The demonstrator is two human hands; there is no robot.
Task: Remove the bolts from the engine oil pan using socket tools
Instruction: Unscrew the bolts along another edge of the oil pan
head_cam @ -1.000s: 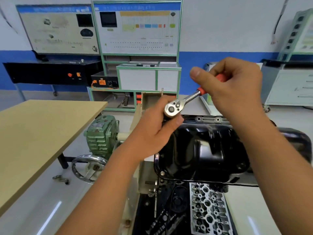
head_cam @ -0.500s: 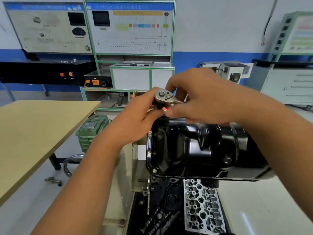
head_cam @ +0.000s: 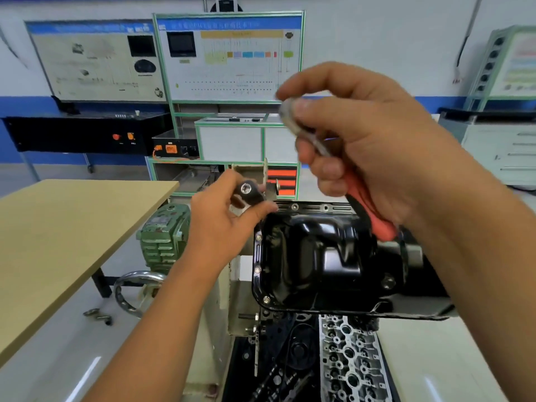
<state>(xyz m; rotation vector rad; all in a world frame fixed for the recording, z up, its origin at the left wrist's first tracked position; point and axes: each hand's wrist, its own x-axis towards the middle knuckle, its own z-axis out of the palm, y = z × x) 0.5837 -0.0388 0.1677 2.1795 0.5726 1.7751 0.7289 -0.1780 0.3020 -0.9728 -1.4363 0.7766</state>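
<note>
Black pressed steel, the engine oil pan (head_cam: 324, 256) sits bottom-up on the engine in the middle of the scene, its flange bolts (head_cam: 257, 269) showing as bright heads down the left edge, with more along the far edge. None of them has a tool on it yet.

Above the pan, the right hand (head_cam: 374, 146) is clenched round the ratchet (head_cam: 365, 210), its fingers curled over the shank, the red handle sticking out below the palm toward the near right. The ratchet head is blurred by the thumb, so its drive square cannot be made out. To the left, the left hand (head_cam: 226, 224) pinches a dark socket (head_cam: 249, 192) between thumb and fingers, one open end turned toward the camera. Socket and ratchet are apart.

The step in hand looks like mating the two. Doing it well would mean turning the socket so its square end meets the drive, keeping both on one line, and pushing until it seats fully; a half-seated socket may drop off over the pan. Checking the direction lever for loosening before going to a bolt would save a wasted stroke. The socket should then go square onto a bolt head, pressed down while the handle swings, so the corners do not round.

A light wooden bench (head_cam: 72, 227) stands at the left, well apart from the work.
</note>
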